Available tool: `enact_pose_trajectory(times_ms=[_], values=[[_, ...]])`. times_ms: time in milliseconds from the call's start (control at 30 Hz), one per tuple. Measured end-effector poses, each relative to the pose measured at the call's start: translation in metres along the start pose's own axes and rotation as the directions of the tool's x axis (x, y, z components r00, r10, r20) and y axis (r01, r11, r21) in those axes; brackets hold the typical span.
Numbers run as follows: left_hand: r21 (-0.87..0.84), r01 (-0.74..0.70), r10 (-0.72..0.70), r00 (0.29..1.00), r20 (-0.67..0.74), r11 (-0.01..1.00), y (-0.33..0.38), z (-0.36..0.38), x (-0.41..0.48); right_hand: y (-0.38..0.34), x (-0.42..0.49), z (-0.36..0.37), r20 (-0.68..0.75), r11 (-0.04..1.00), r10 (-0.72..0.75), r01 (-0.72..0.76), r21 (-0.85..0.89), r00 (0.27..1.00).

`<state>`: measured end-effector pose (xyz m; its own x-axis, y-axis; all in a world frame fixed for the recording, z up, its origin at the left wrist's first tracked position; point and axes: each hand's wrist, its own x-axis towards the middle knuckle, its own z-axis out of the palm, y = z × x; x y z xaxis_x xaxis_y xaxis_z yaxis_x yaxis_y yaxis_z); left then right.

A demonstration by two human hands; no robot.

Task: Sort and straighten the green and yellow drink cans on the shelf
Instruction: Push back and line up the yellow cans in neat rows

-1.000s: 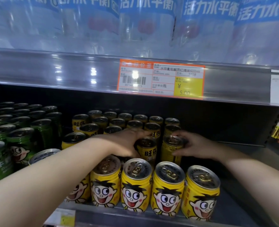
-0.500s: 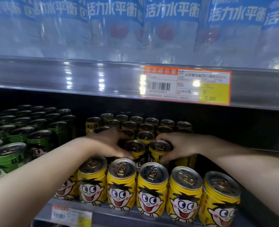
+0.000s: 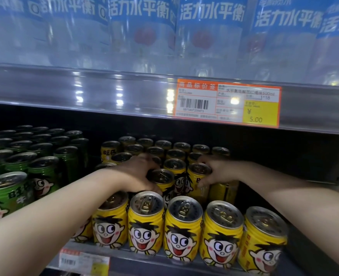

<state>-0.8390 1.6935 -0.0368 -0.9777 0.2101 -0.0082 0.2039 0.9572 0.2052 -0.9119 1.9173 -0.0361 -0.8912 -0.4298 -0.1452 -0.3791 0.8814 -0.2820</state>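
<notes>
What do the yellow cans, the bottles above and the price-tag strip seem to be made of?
The yellow cans: likely metal, by the bare silvery lids with pull tabs; ribbed walls printed glossy. The bottles: seemingly clear plastic, see-through under blue labels. The price-tag strip: probably glossy clear plastic, showing bright glints.

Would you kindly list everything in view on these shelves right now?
bottles: several, clear with blue labels, upper shelf.
yellow cans: many, yellow, lower shelf, centre and right.
green cans: many, green, lower shelf, left.
price tag: one, orange and yellow, upper shelf edge.
lower tag: one, blurred, lower shelf edge, left.
left hand: one, gripping a second-row yellow can.
right hand: one, gripping another yellow can.
</notes>
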Motion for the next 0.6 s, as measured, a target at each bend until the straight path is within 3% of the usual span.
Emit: enact_pose_trajectory(times_ms=[167, 333, 600], values=[[0.003, -0.008, 0.008, 1.0, -0.019, 1.0, -0.005, 0.005, 0.0, 0.005, -0.01, -0.01, -0.127, 0.999, -0.003, 0.008, 0.039, 0.992], [-0.002, 0.007, -0.007, 1.0, 0.0, 1.0, -0.005, 0.005, 0.003, 0.03, -0.035, -0.022, 0.067, 0.99, 0.143, -0.143, -0.001, 0.987], [0.016, -0.004, 0.004, 1.0, -0.012, 1.0, -0.004, 0.004, 0.004, 0.042, -0.035, -0.014, -0.054, 0.991, 0.135, -0.135, 0.009, 0.989]])
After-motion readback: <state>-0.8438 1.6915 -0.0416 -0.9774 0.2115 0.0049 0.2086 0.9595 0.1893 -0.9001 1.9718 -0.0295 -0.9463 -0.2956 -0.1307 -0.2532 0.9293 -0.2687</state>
